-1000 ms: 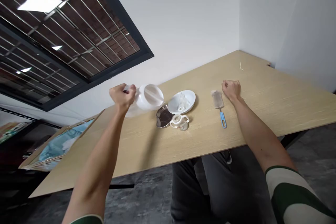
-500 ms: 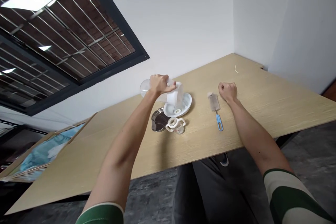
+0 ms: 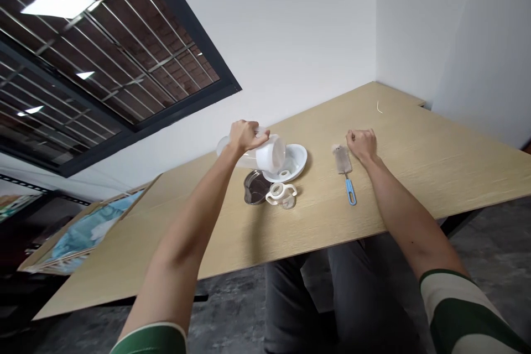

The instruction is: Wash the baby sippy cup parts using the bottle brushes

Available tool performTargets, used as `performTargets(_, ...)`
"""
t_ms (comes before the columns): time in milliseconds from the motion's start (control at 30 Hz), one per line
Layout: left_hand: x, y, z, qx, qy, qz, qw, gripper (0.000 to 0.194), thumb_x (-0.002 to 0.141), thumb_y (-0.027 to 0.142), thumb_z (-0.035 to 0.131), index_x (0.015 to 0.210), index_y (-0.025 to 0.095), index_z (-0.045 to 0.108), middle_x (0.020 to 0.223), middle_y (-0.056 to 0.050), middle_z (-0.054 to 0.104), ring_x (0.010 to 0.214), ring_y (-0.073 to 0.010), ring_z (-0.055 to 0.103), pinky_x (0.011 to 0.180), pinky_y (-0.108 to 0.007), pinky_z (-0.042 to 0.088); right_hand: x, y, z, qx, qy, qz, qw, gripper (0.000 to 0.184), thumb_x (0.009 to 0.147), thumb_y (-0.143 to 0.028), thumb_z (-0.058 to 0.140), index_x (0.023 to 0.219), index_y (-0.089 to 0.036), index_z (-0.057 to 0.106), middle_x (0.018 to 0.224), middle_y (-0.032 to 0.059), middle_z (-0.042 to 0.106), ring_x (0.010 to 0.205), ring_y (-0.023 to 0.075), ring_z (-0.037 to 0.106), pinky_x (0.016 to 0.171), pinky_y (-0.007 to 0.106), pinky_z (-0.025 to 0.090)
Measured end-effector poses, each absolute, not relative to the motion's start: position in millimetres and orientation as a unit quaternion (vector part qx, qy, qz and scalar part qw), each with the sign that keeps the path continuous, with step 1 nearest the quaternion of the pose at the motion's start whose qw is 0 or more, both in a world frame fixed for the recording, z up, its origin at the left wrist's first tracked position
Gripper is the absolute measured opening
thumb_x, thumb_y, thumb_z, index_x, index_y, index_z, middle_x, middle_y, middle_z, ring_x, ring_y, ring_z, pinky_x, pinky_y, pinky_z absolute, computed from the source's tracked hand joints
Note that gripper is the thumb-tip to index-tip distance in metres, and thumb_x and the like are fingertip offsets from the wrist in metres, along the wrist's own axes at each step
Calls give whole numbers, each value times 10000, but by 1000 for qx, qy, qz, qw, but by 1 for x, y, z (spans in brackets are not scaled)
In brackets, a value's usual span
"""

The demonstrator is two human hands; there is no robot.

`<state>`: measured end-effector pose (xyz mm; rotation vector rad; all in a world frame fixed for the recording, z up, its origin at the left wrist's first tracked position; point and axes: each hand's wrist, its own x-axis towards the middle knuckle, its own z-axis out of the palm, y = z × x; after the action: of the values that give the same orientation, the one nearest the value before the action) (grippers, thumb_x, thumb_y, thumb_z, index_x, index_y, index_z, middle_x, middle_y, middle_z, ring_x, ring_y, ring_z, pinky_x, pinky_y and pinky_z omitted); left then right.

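Observation:
My left hand (image 3: 244, 135) is closed round a clear plastic jug (image 3: 265, 155), tipped on its side with its mouth over a white bowl (image 3: 295, 158) on the wooden table (image 3: 373, 199). A small white part lies in the bowl. In front of the bowl sit a small metal dish (image 3: 254, 192) and a white two-handled bottle collar (image 3: 281, 192) with a clear piece beside it. My right hand (image 3: 362, 144) rests on the table as a closed fist, just right of a bottle brush (image 3: 344, 168) with a blue handle. Nothing shows in that fist.
A cardboard box (image 3: 70, 235) with a blue-green picture lies at the table's far left. A thin pale strip (image 3: 379, 106) lies near the back corner. White walls meet behind the table. My knees are under its near edge.
My left hand has carried the jug from the left of the bowl to above it and tipped it toward the bowl. My right fist has stayed put.

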<state>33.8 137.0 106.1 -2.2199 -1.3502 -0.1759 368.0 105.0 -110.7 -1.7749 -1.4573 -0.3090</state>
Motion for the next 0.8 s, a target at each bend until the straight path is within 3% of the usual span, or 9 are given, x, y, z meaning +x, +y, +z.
performTargets(233,76,151,101,-831,-482,-99,258,505,773,576,429,705,142,677,668,-164,670,674,-294,626,604,-362,318,365,99,-106,-688,-603,-137,379,444,954,-285,370,730,-140,724,749,115,738,641,182,560,787,360,351)
performTargets(433,58,153,122,-789,-539,-91,280,566,783,602,409,808,113,692,751,-190,672,739,-336,615,639,-381,347,363,98,-106,-692,-600,-132,379,440,953,-284,366,752,-141,730,766,116,741,644,186,566,793,366,362)
performTargets(800,39,137,131,-824,-505,-49,254,484,783,588,411,596,183,600,555,-121,566,594,-268,533,579,-366,309,362,102,-109,-705,-585,-107,387,445,949,-308,370,742,-140,726,763,129,737,647,201,574,794,372,353)
